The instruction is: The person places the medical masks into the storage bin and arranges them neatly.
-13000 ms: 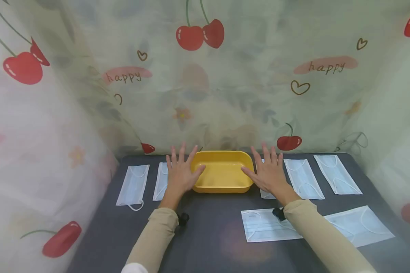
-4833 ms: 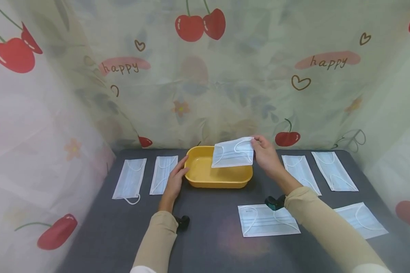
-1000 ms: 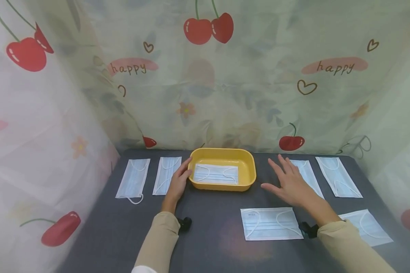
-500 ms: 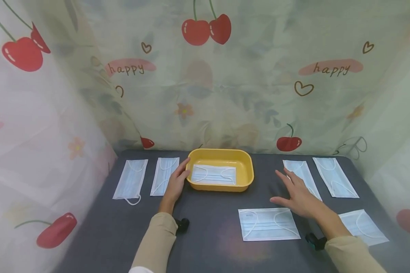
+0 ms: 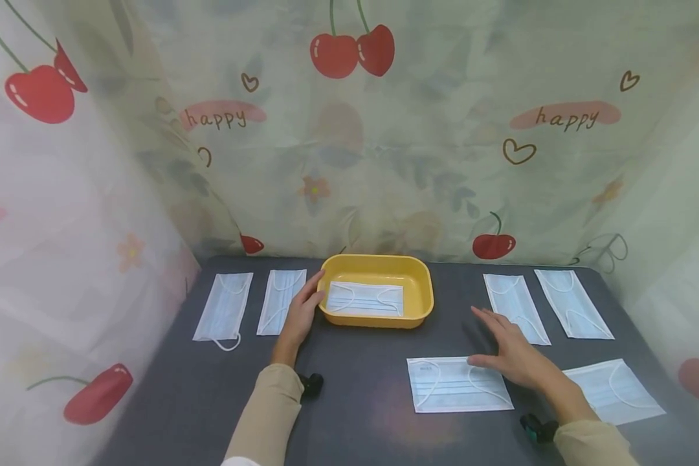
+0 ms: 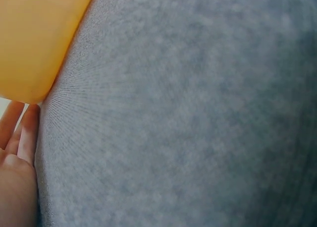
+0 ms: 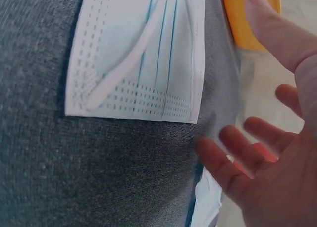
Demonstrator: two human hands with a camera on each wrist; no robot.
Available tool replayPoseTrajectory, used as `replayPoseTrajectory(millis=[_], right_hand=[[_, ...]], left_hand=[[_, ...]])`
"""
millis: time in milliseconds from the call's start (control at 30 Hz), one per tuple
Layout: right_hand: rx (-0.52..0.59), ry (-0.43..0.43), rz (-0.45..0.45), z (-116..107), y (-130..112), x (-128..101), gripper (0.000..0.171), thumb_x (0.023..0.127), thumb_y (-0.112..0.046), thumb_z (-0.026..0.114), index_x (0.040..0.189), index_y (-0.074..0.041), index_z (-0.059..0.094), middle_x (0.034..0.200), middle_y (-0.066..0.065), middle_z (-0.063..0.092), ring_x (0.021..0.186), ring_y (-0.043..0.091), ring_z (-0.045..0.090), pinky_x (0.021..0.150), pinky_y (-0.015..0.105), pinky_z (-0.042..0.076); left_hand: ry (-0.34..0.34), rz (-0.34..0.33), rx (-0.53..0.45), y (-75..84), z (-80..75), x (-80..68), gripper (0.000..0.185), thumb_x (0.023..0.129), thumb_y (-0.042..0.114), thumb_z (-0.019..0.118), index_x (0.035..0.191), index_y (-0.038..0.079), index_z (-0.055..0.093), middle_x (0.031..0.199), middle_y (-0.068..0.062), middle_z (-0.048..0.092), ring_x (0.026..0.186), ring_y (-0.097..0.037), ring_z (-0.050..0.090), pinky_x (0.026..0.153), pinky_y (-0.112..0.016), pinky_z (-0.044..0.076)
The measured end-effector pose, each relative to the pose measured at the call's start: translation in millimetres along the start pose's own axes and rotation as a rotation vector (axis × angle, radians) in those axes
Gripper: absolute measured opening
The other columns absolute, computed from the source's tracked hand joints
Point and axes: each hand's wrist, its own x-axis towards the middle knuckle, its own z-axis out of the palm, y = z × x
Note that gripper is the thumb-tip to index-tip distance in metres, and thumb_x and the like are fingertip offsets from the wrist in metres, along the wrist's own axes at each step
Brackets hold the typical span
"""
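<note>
Now that one mask [image 5: 366, 299] lies inside the yellow tray [image 5: 417, 292], I rest the straight fingers of my left hand [image 5: 300, 314] on its left side, while my right hand [image 5: 515, 357], open and empty, has come lower beside the near mask [image 5: 459, 385], so the work seems just begun.

Pale cherry-print cloth [image 5: 419, 142] behind and beside a dark grey table [image 5: 349, 414]

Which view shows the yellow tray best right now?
Head: it shows the tray nearly whole, with a mask inside and the left hand at its rim. Left wrist shows only part of its outside; right wrist, a piece partly behind the right hand.
</note>
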Motion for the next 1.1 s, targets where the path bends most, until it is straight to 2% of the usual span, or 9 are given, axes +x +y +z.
replayPoseTrajectory(millis=[233, 367, 667, 933, 1100], right_hand=[[0.078, -0.081, 0.003, 2.2, 5.8, -6.8, 0.111, 0.075, -0.045, 0.088, 0.160, -0.008, 0.028, 0.148, 0.028, 0.041, 0.128, 0.049, 0.054, 0.101, 0.061, 0.051], [0.104, -0.119, 0.021, 0.6, 5.9, -9.6, 0.109, 0.075, -0.039, 0.089, 0.160, -0.007, 0.027, 0.144, 0.028, 0.043, 0.120, 0.046, 0.060, 0.094, 0.055, 0.056], [0.085, -0.143, 0.040, -2.6, 9.3, -10.0, 0.097, 0.075, -0.017, 0.089, 0.153, 0.000, 0.035, 0.129, 0.025, 0.052, 0.108, 0.034, 0.061, 0.089, 0.052, 0.056], [0.043, -0.106, -0.046, -0.2, 15.4, -4.9, 0.082, 0.075, -0.011, 0.086, 0.143, 0.008, 0.044, 0.107, 0.015, 0.058, 0.092, 0.022, 0.057, 0.078, 0.035, 0.049], [0.075, -0.122, 0.000, 2.0, 15.4, -2.8, 0.064, 0.078, -0.007, 0.083, 0.133, 0.005, 0.053, 0.103, 0.009, 0.059, 0.092, 0.020, 0.056, 0.076, 0.031, 0.048]], left_hand=[[-0.004, -0.008, -0.011, -2.5, 1.9, -2.1, 0.046, 0.105, 0.028, 0.049, 0.150, 0.037, 0.049, 0.162, 0.003, 0.042, 0.154, -0.023, 0.035, 0.128, -0.051, 0.024], [-0.002, -0.018, -0.002, -3.2, 2.4, -2.7, 0.045, 0.105, 0.030, 0.049, 0.149, 0.040, 0.049, 0.162, 0.005, 0.043, 0.154, -0.022, 0.035, 0.128, -0.050, 0.025], [0.004, -0.013, 0.002, -2.8, 1.7, -1.6, 0.046, 0.106, 0.029, 0.049, 0.151, 0.038, 0.048, 0.163, 0.003, 0.042, 0.155, -0.023, 0.034, 0.128, -0.050, 0.024], [0.000, 0.008, -0.021, -2.7, 1.0, -0.6, 0.046, 0.105, 0.027, 0.050, 0.151, 0.034, 0.049, 0.163, 0.001, 0.042, 0.154, -0.023, 0.034, 0.129, -0.050, 0.022], [0.007, 0.008, -0.014, -1.7, 1.2, 0.4, 0.046, 0.105, 0.028, 0.050, 0.150, 0.036, 0.049, 0.162, 0.004, 0.043, 0.155, -0.022, 0.033, 0.129, -0.050, 0.023]])
